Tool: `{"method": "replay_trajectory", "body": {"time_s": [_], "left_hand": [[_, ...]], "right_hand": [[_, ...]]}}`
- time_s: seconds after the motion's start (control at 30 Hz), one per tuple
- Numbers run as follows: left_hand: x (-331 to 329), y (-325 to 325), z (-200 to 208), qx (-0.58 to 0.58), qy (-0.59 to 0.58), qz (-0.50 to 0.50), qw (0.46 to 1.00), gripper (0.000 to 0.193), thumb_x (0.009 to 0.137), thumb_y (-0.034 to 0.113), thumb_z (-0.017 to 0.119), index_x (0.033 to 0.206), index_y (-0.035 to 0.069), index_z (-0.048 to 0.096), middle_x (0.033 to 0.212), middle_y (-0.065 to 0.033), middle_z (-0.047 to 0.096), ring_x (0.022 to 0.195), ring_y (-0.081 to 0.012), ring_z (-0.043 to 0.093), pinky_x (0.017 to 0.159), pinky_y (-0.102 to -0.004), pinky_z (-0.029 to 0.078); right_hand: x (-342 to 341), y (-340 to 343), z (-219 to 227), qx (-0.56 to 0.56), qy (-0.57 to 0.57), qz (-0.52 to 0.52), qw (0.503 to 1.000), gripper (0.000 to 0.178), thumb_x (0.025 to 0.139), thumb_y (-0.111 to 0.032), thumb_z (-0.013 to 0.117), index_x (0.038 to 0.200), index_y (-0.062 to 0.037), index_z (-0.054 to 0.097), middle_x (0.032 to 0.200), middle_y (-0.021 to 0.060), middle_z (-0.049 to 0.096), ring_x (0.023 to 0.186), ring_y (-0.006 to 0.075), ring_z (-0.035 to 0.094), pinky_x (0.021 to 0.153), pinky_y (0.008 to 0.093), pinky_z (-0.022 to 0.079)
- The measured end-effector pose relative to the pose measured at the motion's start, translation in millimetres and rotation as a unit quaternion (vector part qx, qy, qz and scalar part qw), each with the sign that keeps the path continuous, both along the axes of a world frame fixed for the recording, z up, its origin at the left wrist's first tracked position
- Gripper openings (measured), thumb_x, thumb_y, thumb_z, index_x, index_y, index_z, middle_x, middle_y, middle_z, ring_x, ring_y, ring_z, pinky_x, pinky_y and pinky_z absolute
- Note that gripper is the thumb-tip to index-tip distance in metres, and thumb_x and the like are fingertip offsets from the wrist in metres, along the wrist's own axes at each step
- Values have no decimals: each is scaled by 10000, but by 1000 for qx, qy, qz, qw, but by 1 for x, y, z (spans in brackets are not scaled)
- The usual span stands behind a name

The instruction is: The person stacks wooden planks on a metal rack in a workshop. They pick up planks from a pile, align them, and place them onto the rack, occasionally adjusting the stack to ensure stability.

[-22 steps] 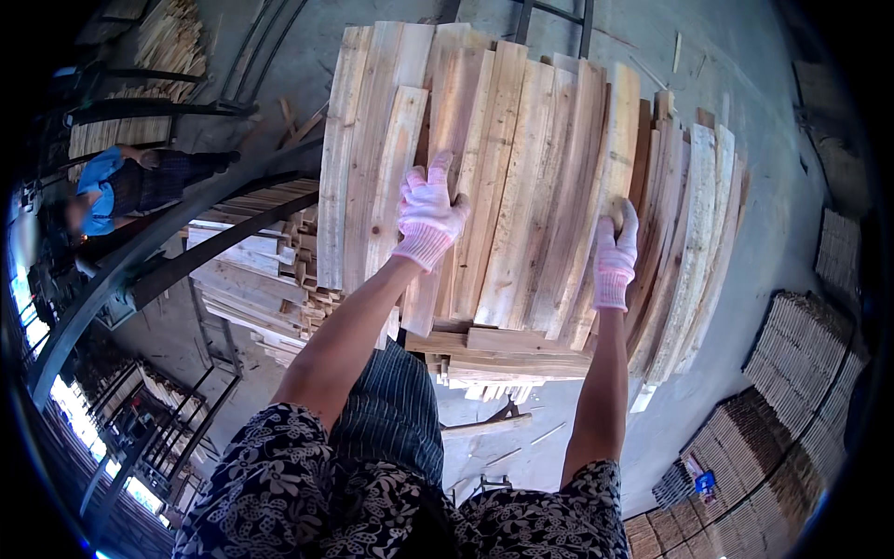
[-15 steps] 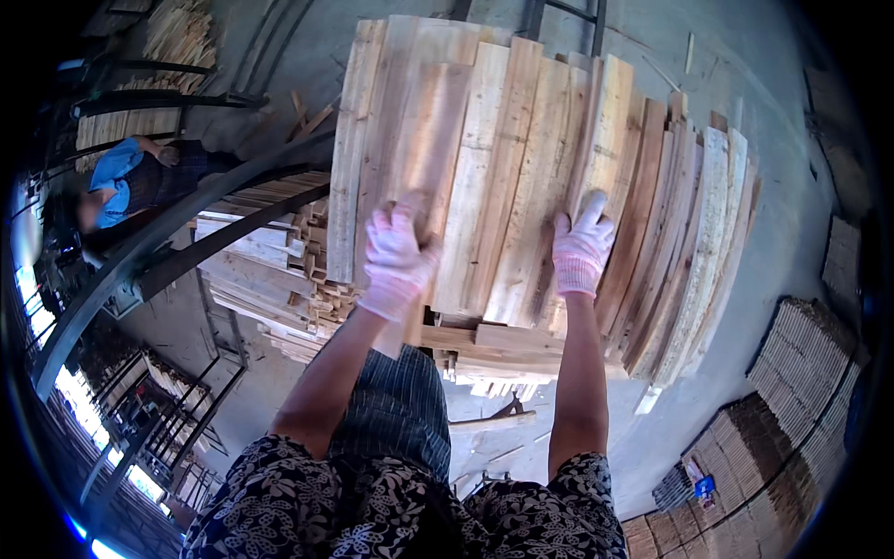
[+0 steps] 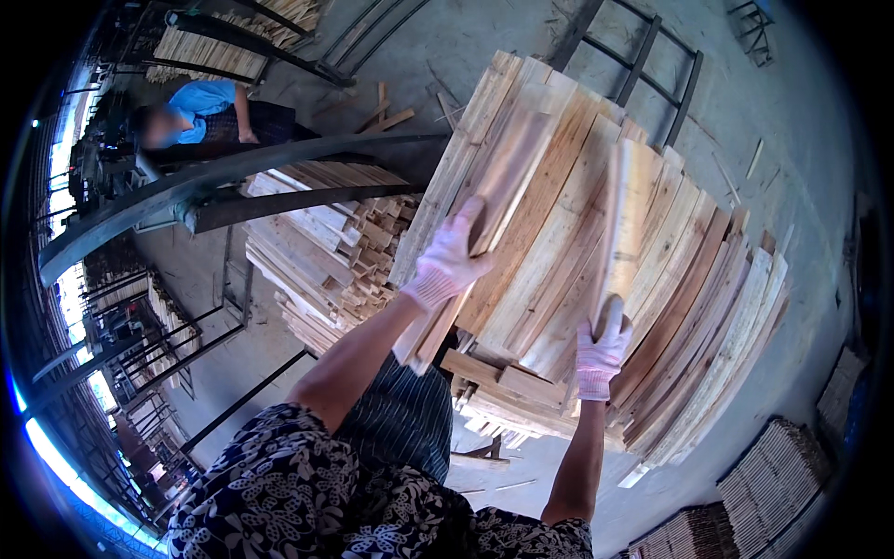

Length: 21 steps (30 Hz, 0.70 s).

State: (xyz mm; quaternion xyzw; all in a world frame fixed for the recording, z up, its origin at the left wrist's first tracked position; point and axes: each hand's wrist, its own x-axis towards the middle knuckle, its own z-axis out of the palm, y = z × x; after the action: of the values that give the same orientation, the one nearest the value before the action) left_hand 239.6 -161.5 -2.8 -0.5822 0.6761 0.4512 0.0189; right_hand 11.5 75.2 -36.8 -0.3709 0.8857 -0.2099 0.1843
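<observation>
My left hand (image 3: 453, 259), in a pale pink-and-white work glove, is closed round the lower part of a wooden plank (image 3: 512, 172); at least one more strip seems to lie beneath it. Its lower end sticks out past the stack toward my body. My right hand (image 3: 603, 349), gloved alike, grips the near end of another plank (image 3: 629, 214), which is tipped up on edge and a little blurred. Both planks are over a wide stack of planks (image 3: 549, 242) laid side by side, mostly pointing away from me. My right palm is partly hidden.
A second stack of cut lumber (image 3: 307, 242) lies to the left, beneath a dark curved metal beam (image 3: 233, 182). Beyond it is a person in a blue top (image 3: 200, 116). A metal frame (image 3: 643, 65) rests on the floor behind the stack. Bundled boards (image 3: 773, 480) stand at lower right.
The view has turned, so the stack appears tilted and farther right. My right hand has drawn nearer me and its plank is now raised on edge. My left hand still holds its plank.
</observation>
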Motion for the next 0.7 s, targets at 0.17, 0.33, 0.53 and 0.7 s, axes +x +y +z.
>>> {"method": "replay_trajectory", "body": {"time_s": [0.17, 0.33, 0.53, 0.7], "left_hand": [[43, -16, 42, 133, 248, 186, 941, 1066, 790, 40, 792, 1625, 230, 157, 1362, -179, 554, 982, -252, 660, 804, -399, 616], [97, -75, 41, 151, 299, 255, 907, 994, 818, 112, 757, 1620, 150, 170, 1229, -81, 583, 930, -156, 608, 759, -295, 560], [109, -117, 5, 303, 171, 173, 921, 1028, 799, 290, 811, 1614, 133, 204, 1261, -102, 611, 1065, -190, 625, 902, -313, 532], [117, -110, -51, 260, 228, 140, 928, 1064, 775, 255, 838, 1619, 141, 200, 1446, -158, 519, 1334, -238, 489, 1109, -336, 389]], "right_hand": [[-42, -72, 24, -35, 50, 171, 983, 739, 813, -179, 781, 1478, -262, 469, 1223, 187, 515, 1091, 419, 563, 928, 504, 514], [-120, -174, 54, 36, 159, 374, 913, 714, 818, -225, 754, 1474, -313, 486, 1262, 128, 522, 1131, 380, 556, 967, 502, 484], [-175, -251, 13, 160, 210, 402, 877, 731, 867, -148, 702, 1512, -382, 450, 1489, 145, 458, 1301, 369, 497, 1086, 508, 396], [-181, -264, -1, 147, 143, 409, 889, 806, 829, -73, 719, 1540, -318, 428, 1510, 167, 427, 1341, 383, 455, 1140, 458, 378]]}}
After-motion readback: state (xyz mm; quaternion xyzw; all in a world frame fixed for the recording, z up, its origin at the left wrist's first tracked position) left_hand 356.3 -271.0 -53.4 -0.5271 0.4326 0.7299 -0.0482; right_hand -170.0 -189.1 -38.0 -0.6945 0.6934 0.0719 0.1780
